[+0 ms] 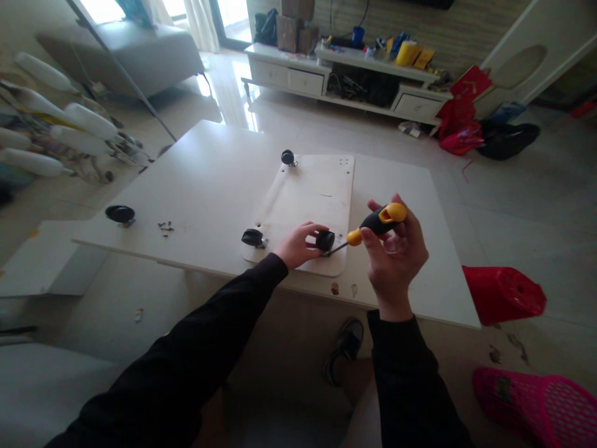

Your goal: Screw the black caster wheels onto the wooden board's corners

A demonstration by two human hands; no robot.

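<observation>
One black caster wheel (pixel 325 240) stands near the closest right corner of a pale, round-cornered board (pixel 305 199), pinched between the thumb and fingers of the left hand (pixel 301 244); just right of that pinch, the right hand (pixel 396 261) is wrapped around a yellow-and-black screwdriver (pixel 380 221), its shaft slanting down leftward to the wheel's base; whether the tip sits in a screw is too small to tell; left of the pinch stands a second caster (pixel 252 237), and beyond it, farther from the grip, a third caster (pixel 287 157); well left of both hands, a loose caster (pixel 120 214) and scattered screws (pixel 165 228) lie on the white table (pixel 200 168).

The pinched wheel looks hard and light, though it may turn or swivel under the fingers, so a hold low by its mount should be steadier; the board looks stiff and could slide on the smooth tabletop, so its edge seems the place to steady it; the screwdriver's thick handle should give better purchase than its slim shaft.
</observation>
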